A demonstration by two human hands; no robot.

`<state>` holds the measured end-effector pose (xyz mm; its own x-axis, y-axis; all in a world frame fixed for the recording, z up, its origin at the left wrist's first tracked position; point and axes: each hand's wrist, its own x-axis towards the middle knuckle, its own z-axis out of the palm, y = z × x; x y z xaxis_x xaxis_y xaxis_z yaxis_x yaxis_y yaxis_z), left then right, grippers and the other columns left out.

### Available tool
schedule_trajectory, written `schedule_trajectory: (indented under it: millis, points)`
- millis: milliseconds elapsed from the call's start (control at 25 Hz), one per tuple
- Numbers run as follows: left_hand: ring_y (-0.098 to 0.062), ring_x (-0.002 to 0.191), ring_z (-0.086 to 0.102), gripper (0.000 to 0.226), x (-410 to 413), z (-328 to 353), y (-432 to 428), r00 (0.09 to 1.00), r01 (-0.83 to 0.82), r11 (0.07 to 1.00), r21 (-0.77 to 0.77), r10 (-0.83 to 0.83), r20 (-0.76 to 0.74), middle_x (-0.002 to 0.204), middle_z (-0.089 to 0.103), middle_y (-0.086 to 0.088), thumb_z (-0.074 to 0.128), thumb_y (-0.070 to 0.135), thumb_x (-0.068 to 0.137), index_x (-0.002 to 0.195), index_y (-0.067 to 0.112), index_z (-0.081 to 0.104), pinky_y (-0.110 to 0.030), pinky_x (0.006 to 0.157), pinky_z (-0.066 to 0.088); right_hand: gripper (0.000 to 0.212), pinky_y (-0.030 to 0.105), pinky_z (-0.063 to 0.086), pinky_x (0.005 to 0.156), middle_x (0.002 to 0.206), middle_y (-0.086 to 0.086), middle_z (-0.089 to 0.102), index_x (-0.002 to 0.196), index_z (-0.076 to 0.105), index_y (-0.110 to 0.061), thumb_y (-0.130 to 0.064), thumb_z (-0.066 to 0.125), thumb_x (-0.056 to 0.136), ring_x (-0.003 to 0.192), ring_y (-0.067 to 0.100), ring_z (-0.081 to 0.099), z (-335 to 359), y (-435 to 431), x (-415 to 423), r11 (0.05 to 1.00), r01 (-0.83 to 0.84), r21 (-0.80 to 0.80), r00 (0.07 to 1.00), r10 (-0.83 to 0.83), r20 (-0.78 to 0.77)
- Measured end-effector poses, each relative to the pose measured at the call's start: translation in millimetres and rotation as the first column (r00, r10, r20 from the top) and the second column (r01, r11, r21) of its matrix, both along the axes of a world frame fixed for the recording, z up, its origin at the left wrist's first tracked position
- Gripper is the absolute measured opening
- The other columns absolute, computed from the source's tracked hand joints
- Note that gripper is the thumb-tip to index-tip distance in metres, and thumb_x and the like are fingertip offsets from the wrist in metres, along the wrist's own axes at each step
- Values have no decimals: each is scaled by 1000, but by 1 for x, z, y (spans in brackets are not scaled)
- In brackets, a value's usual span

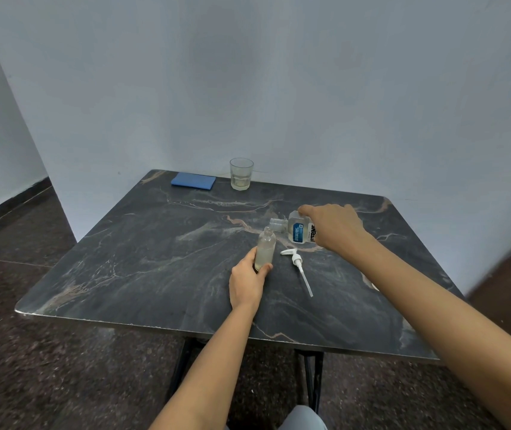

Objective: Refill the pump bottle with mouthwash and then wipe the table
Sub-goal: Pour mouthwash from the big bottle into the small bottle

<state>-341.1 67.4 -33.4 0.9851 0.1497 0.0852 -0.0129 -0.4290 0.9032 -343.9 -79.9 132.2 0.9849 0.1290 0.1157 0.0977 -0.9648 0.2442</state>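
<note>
A small clear pump bottle (266, 248) stands upright and uncapped on the dark marble table (142, 259); my left hand (248, 282) grips its lower part. My right hand (333, 226) holds the clear mouthwash bottle (298, 231) with a blue label, tipped on its side so its open mouth sits just above and right of the pump bottle's neck. The white pump head (299, 268) with its long tube lies flat on the table, right of the pump bottle. A pale liquid fills the lower part of the pump bottle.
A folded blue cloth (193, 180) lies at the table's far left edge. A drinking glass (241, 174) with a little liquid stands beside it near the wall. White walls close in behind; dark speckled floor surrounds the table.
</note>
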Motion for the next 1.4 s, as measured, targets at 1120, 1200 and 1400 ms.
schedule_trajectory:
  millis: [1120, 1200, 1400]
  points:
    - [-16, 105, 63, 49, -4, 5, 0, 1000, -5, 1000, -10, 5, 14, 117, 68, 2, 67, 28, 88, 135, 27, 53, -36, 94, 50, 51, 43, 40, 92, 120, 5, 64, 135, 40, -30, -14, 58, 90, 110, 29, 59, 5, 4, -3, 1000, 1, -18, 1000, -1, -19]
    - [-16, 106, 63, 49, -5, 6, 0, 1000, -7, 1000, -6, 7, 13, 117, 68, 2, 67, 28, 88, 135, 27, 53, -36, 95, 50, 51, 44, 40, 93, 120, 5, 64, 135, 40, -30, -14, 58, 90, 110, 29, 59, 6, 4, -3, 1000, 1, -21, 1000, -2, -18]
    - [-16, 107, 62, 49, -4, 5, 0, 1000, -6, 1000, -3, 6, 8, 118, 68, 2, 67, 29, 88, 135, 28, 53, -36, 95, 49, 50, 44, 40, 93, 120, 5, 64, 135, 41, -29, -14, 57, 90, 110, 29, 59, 7, 5, -5, 1000, -2, -23, 1000, 2, -16]
